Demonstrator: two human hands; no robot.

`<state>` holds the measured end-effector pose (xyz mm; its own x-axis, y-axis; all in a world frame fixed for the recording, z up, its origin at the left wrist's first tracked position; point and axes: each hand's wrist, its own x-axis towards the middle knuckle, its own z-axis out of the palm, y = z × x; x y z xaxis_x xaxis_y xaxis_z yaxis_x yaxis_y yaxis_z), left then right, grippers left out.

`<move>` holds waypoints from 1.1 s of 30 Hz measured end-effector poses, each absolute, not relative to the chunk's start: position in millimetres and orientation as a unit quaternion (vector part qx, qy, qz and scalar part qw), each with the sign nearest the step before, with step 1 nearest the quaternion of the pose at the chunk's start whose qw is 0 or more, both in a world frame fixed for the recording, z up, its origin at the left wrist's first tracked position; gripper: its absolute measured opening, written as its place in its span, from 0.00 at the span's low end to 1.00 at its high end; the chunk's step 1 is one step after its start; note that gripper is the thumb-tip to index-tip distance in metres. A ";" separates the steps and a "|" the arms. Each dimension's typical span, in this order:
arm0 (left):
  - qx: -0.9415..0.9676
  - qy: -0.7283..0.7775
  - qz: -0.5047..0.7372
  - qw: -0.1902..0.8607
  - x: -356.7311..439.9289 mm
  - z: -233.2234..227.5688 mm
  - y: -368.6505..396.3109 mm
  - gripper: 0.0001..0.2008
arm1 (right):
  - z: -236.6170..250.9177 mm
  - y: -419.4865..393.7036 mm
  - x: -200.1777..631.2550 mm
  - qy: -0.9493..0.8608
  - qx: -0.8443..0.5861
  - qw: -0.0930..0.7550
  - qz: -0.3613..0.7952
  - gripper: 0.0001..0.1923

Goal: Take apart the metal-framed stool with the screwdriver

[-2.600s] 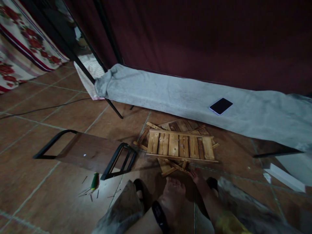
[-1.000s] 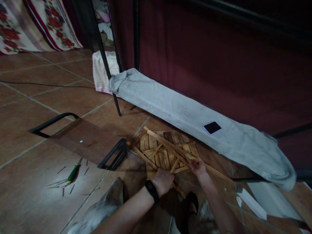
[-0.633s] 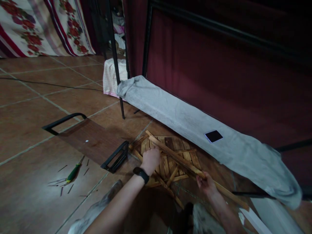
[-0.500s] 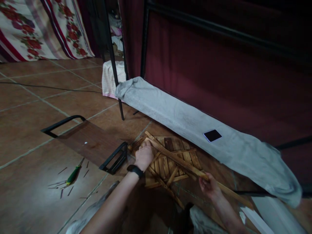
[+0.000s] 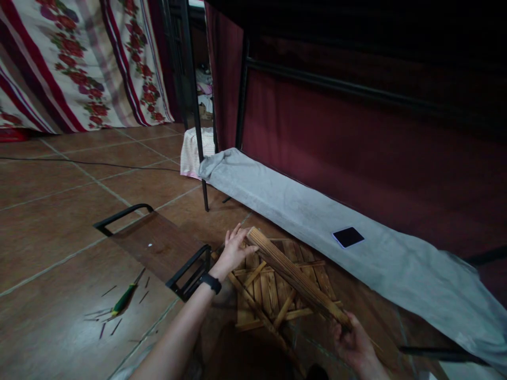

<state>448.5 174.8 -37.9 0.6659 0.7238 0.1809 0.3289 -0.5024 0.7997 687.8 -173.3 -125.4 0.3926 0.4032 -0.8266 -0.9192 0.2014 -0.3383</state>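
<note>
A long wooden slat (image 5: 293,272) with dark grain slants above a wooden slatted panel (image 5: 273,295) on the floor. My right hand (image 5: 352,338) is closed around the slat's lower right end. At its upper left end, my left hand (image 5: 233,250) has its fingers stretched out and apart, with the thumb against the slat's edge. The panel carries crossing strips and partly lies beneath the slat. A dark watch (image 5: 211,283) is on my left wrist.
A brown board with black metal handles (image 5: 158,245) stands at left. Near it lie a green-handled screwdriver (image 5: 124,300) and several thin dark pieces. A phone (image 5: 348,237) rests on a grey cloth-covered ledge (image 5: 293,198). A black cable (image 5: 91,162) crosses the tiled floor.
The slat has been lifted and turned, so its broad grained face shows more. My left fingers have gone from curled to spread at its end. The view has shifted slightly.
</note>
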 end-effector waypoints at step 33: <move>0.878 0.121 0.360 0.292 510.6 -3.2 72.7 0.10 | -79.2 -184.7 728.7 -0.273 -0.931 0.115 0.211 0.15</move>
<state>510.6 72.7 -3.2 0.7113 0.4227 0.5616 0.0020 -0.8001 0.5998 728.7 -184.7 -79.2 0.7618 0.5572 -0.3305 0.4598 -0.8244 -0.3301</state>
